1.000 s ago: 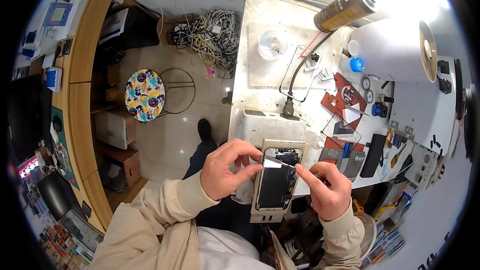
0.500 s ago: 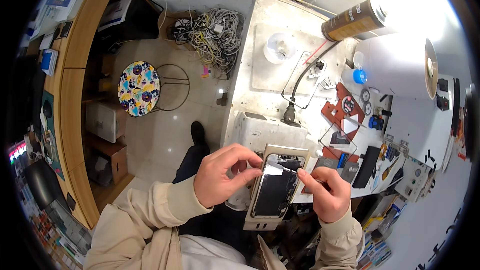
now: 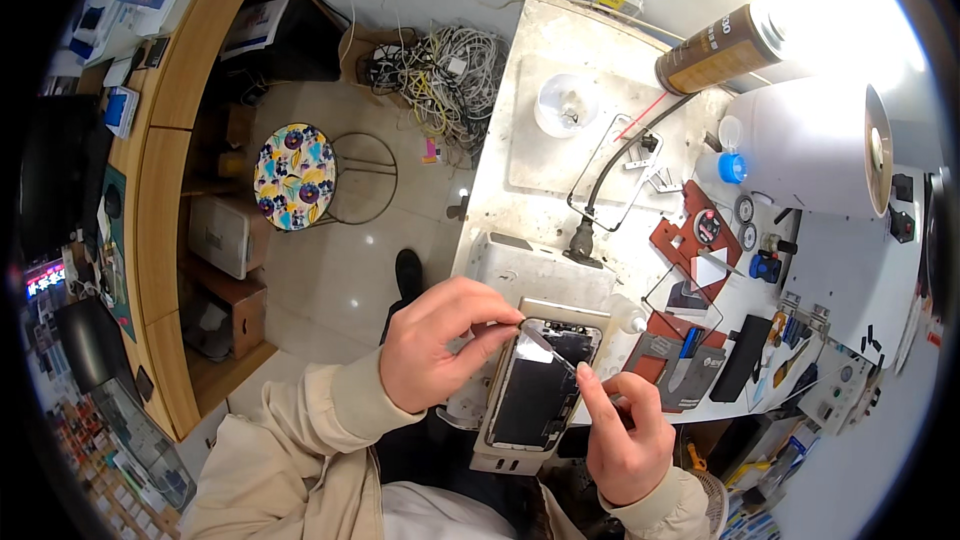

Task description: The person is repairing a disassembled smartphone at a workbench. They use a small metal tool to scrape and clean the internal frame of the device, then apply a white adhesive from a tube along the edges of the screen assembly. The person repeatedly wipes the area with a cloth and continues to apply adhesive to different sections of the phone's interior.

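Observation:
An opened phone (image 3: pixel 528 400), its black inside facing up, lies on a beige stand (image 3: pixel 505 460) at the front edge of the bench. My left hand (image 3: pixel 445 340) pinches at the phone's upper left corner; what its fingertips hold is too small to make out. My right hand (image 3: pixel 630 440) is closed on a thin metal tool (image 3: pixel 555 350), index finger along it, angled over a pale patch on the phone's upper half.
A spray can (image 3: pixel 705 55), white cylindrical device (image 3: pixel 800 145), plastic cup (image 3: pixel 565 105) and brown mats (image 3: pixel 680 235) with small tools occupy the bench (image 3: pixel 490 200). A patterned stool (image 3: pixel 295 175), cable heap (image 3: pixel 440 90) and wooden cabinet (image 3: pixel 165 220) stand at the left.
My left thumb and finger have drawn closer at the phone's corner. The tool slants more steeply, my right hand lower and further left in view. The whole view has shifted slightly.

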{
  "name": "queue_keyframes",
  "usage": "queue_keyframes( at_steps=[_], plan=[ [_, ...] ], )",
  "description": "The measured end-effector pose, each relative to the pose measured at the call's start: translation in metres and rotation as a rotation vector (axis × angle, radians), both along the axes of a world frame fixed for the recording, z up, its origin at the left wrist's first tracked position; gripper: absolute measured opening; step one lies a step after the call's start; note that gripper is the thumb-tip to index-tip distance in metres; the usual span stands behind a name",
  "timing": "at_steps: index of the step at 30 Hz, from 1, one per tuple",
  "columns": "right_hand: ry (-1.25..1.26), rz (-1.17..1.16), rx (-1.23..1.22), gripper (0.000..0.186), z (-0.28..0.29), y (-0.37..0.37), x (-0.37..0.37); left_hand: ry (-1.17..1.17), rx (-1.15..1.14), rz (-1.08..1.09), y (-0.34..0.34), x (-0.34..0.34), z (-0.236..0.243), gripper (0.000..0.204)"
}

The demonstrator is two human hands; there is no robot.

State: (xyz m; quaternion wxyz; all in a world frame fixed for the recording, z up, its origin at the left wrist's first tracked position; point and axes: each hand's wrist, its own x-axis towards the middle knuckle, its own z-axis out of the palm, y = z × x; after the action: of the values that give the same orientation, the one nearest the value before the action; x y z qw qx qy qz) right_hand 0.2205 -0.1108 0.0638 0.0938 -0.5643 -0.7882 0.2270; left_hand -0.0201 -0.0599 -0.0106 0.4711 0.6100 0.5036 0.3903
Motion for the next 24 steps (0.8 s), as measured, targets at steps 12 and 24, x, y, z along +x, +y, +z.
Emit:
queue_keyframes(
  at_steps=[12, 24],
  plan=[
    [0.076, -0.069, -0.021, 0.062, -0.009, -0.009, -0.004, -0.077, -0.06, 0.014, 0.002, 0.0, -0.005, 0.015],
    [0.077, 0.033, 0.066, 0.06, -0.017, 0.004, 0.008, -0.074, -0.046, -0.006, 0.005, -0.004, -0.006, 0.015]
  ],
)
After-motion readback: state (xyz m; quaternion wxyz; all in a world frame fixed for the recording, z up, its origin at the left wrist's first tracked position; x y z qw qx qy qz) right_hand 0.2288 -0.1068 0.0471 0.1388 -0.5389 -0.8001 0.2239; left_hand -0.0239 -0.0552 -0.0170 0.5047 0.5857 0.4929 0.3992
